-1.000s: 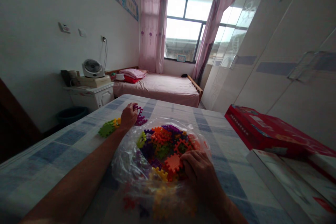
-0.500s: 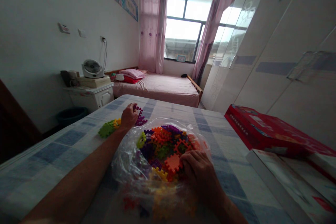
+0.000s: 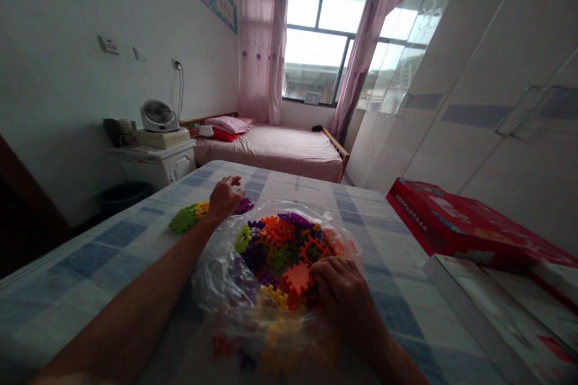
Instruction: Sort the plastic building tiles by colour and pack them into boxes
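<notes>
A clear plastic bag (image 3: 210,274) lies open on the table, full of notched plastic building pieces in orange, purple, yellow and green. My right hand (image 3: 341,289) is closed on the bag's right edge, its fingertips beside an orange piece (image 3: 298,278). Beyond the bag, my left hand (image 3: 227,197) is over the table with fingers apart and nothing in them. Purple pieces (image 3: 244,206) lie just right of that hand, partly hidden by it. To its left are a green piece (image 3: 183,221) and a yellow piece (image 3: 201,209).
A blue-and-white checked cloth covers the table (image 3: 121,234). At the right stand a red box (image 3: 469,222) and a white box (image 3: 492,301). Past the far edge are a bed (image 3: 289,150) and a nightstand (image 3: 171,162) bearing a small fan (image 3: 159,115).
My left hand has let go of the upright purple piece, which now lies low on the table. Its fingers have spread. The right hand stays put.
</notes>
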